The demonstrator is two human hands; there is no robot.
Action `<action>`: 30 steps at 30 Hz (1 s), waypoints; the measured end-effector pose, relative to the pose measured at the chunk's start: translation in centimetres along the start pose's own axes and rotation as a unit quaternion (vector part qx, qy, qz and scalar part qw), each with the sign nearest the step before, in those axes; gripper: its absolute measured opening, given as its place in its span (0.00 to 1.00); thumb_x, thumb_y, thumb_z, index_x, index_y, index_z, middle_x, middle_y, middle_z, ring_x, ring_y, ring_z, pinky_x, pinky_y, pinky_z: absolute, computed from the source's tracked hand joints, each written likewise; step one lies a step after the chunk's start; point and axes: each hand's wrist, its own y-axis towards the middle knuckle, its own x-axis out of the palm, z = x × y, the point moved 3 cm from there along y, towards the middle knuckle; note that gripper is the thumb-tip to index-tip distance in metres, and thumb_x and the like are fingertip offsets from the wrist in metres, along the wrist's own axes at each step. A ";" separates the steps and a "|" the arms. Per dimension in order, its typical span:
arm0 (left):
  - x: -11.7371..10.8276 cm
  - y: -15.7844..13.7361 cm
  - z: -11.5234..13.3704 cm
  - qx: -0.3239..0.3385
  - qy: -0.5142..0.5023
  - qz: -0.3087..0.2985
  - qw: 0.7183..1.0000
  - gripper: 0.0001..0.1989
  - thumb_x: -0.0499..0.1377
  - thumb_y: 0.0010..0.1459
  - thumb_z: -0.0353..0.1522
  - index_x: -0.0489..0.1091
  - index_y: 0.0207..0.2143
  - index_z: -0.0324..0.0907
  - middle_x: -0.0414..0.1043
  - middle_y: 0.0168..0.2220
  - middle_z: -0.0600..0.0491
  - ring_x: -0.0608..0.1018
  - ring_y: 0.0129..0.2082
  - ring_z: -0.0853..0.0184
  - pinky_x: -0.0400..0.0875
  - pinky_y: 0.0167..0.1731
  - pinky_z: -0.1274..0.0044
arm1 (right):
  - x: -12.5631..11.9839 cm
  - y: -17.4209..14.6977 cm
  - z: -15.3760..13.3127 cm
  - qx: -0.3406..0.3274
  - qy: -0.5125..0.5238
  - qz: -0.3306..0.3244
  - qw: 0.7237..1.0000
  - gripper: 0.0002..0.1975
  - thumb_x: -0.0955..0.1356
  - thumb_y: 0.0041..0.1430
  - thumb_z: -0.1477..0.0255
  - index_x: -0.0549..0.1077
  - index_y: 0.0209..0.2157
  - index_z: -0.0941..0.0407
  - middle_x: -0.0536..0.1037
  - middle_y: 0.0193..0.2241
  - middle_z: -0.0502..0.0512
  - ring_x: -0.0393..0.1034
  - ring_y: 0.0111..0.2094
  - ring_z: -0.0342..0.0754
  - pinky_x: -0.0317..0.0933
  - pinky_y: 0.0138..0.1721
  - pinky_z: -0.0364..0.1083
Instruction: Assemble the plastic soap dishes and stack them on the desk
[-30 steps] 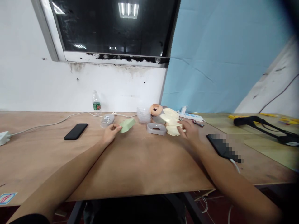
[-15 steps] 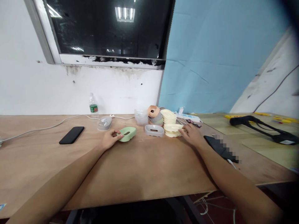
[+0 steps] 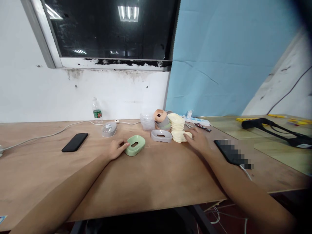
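My left hand [image 3: 117, 149] pinches the near left edge of a green oval plastic shell [image 3: 136, 150] with a long slot in its top. The shell is at table level, its slotted face up. At the right, my right hand [image 3: 198, 140] has its fingers on the edge of a cream wavy-rimmed plastic piece [image 3: 179, 136], low in front of a stack of like cream pieces [image 3: 176, 121]. Between the hands stands a grey slotted shell [image 3: 161, 136], touched by neither.
Behind are clear plastic covers [image 3: 147, 122] and an orange shell [image 3: 160, 115] on other shells. A wrapped grey case [image 3: 109, 129], bottle [image 3: 97, 112] and black phone [image 3: 74, 142] stand left. Another phone [image 3: 229, 152], a power strip [image 3: 198, 121] and black strap-like gear [image 3: 265, 130] are right.
The green shell has moved toward me and slightly right in my left hand, tilting less. At the right, the cream piece under my fingers sits lower and flatter.
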 end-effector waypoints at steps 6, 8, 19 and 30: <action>0.2 -0.1 0.7 0.049 0.070 0.000 0.996 0.14 0.55 0.58 0.41 0.76 0.41 0.47 0.76 0.49 0.50 0.77 0.48 0.57 0.69 0.49 0.69 | 1.7 -0.8 -12.2 -0.208 0.079 -0.069 0.972 0.20 0.66 0.60 0.60 0.70 0.53 0.49 0.73 0.50 0.60 0.70 0.50 0.55 0.68 0.48 0.54; 0.3 -0.2 0.8 0.080 0.074 -0.011 0.994 0.16 0.53 0.59 0.37 0.75 0.46 0.46 0.73 0.53 0.50 0.75 0.52 0.57 0.66 0.54 0.68 | 2.7 -1.2 -15.8 -0.285 0.095 -0.135 0.944 0.22 0.65 0.61 0.59 0.67 0.56 0.44 0.70 0.55 0.55 0.68 0.53 0.53 0.68 0.50 0.53; -2.3 0.5 -1.3 0.058 0.140 0.121 0.981 0.22 0.49 0.64 0.41 0.66 0.57 0.44 0.63 0.61 0.48 0.63 0.63 0.57 0.55 0.62 0.64 | 3.8 -0.5 -18.5 -0.283 0.194 -0.189 0.920 0.13 0.61 0.67 0.65 0.71 0.51 0.48 0.75 0.52 0.52 0.70 0.52 0.49 0.65 0.54 0.48; -6.5 2.0 -7.6 -0.188 0.280 0.157 0.928 0.29 0.55 0.57 0.49 0.68 0.55 0.42 0.58 0.63 0.39 0.62 0.62 0.45 0.55 0.59 0.57 | 1.5 2.0 -9.6 -0.137 0.159 -0.011 0.978 0.11 0.65 0.58 0.68 0.76 0.41 0.53 0.79 0.40 0.55 0.74 0.35 0.49 0.69 0.39 0.49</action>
